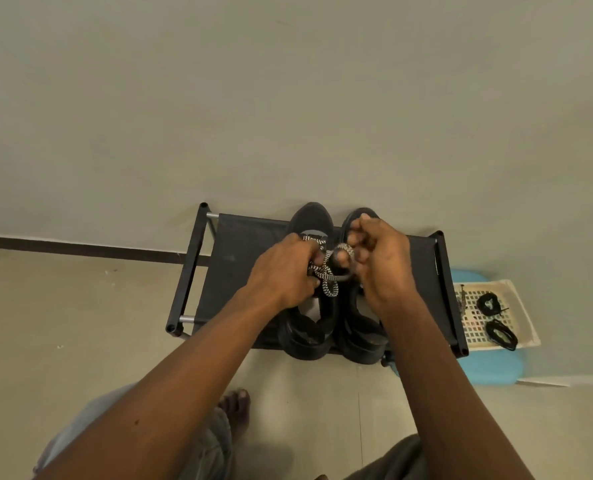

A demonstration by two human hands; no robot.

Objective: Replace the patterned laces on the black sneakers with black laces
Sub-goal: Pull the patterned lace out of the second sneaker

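While both your hands work above the shoe rack (243, 247), the coming move turns on the short span of lace stretched between them. Your left hand (281, 275) sits over the middle of the left sneaker (310, 216). Its fingers (314, 259) are curled and pinch the patterned lace (329, 285) where it bunches above the eyelets. Your right hand (383, 265) is just beside it, above the right sneaker (361, 337). Its fingers (355, 237) are curled, with a loop of the same lace hooked round them. The loop is blurred, so I cannot tell which finger carries it.

The lace runs crosswise from one set of fingers to the other. The sneaker's long axis runs away from you, with the toe beyond your fingertips and the heel back under your wrists. The two sneakers stand side by side on the rack, close together.

You seem to be in the unlacing step, so the pull probably wants to go sideways toward your right fingers while the left ones steady the shoe and feed the lace out. Your left hand is nearer the eyelets. Your right is nearer what comes after: the black laces (489, 303), two separate coils, lie well apart from the work, out past your right fingers. They sit in a white basket (520, 306) resting on something blue (496, 368). No hand is on them, so I judge the swap on this sneaker has hardly begun.
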